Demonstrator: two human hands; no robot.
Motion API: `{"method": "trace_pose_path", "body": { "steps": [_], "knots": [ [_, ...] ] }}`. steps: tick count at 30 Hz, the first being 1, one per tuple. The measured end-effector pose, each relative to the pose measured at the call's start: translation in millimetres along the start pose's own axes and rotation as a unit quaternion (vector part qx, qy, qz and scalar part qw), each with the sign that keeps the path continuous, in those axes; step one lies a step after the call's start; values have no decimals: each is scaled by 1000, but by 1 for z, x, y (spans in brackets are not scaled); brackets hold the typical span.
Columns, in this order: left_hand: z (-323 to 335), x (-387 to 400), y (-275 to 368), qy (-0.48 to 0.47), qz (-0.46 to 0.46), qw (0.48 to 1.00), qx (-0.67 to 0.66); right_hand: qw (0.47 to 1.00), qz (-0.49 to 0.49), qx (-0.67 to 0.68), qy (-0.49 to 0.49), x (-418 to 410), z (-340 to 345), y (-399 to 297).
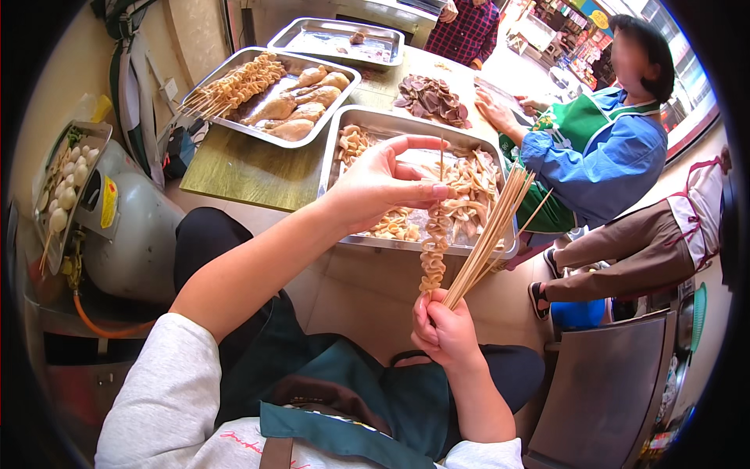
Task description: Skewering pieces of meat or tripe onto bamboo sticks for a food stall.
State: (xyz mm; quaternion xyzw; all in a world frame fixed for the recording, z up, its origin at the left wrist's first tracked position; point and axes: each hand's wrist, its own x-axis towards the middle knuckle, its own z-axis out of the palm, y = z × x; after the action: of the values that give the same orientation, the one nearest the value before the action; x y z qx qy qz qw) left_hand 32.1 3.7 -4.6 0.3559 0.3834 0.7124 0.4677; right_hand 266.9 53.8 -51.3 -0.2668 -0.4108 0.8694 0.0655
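Note:
Upright between my hands is a bamboo skewer (442,155) with a pale, folded meat-like strip (434,246) threaded along it. My left hand (381,184) pinches the top of the strip with thumb and fingers, and the skewer's bare tip sticks up above them. Lower down, my right hand (450,331) grips the bottom of this skewer. That same fist holds a bundle of bare bamboo skewers (489,237), fanned up to the right. Behind my hands, a metal tray (375,241) on the table holds heaps of similar pale strips (473,170), partly hidden by my left hand.
Another metal tray (337,108) holds loaded skewers (240,85) and drumsticks (281,111). Dark meat slices (433,99) lie beside a person in a green apron (577,138). At left stands a gas cylinder (137,234) near a tray of egg-like pieces (69,182). A brown panel (597,387) stands at right.

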Motion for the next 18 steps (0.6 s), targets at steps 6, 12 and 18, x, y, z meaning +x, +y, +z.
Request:
{"method": "trace_pose_path", "body": {
  "steps": [6,12,18],
  "knots": [
    [1,3,-12,34,7,997,-63,996,-41,-25,80,2,11,0],
    [7,-3,-11,37,-13,999,35,996,-45,-64,53,4,2,5],
    [9,-4,-4,27,-34,996,79,994,-53,-65,70,5,2,6]
  ]
}}
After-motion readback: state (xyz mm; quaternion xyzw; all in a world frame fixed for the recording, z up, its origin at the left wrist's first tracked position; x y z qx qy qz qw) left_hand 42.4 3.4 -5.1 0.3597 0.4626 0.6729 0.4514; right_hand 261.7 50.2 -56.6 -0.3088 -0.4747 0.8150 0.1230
